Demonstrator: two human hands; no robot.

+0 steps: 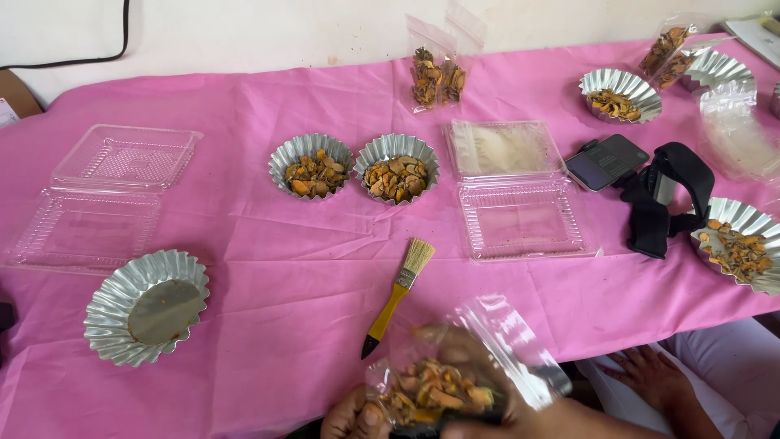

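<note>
Both hands, left hand (357,416) and right hand (520,410), are clamped on a clear bag (463,366) of dried orange-brown pieces at six o'clock. Beyond lies the pink tablecloth (268,244), with open clamshell boxes (516,191) at one o'clock, an empty foil tin (146,307) at nine and a brush (400,294) at twelve. Tilting the open-mouthed bag could spill pieces onto the cloth.

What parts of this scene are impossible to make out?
- Right hand: head view, blurred, mostly behind the clear bag.
- Left hand: cut off by the bottom edge.
- Foil cup at far right: cropped by the frame edge.
- Phone screen: dark, unreadable.
</note>
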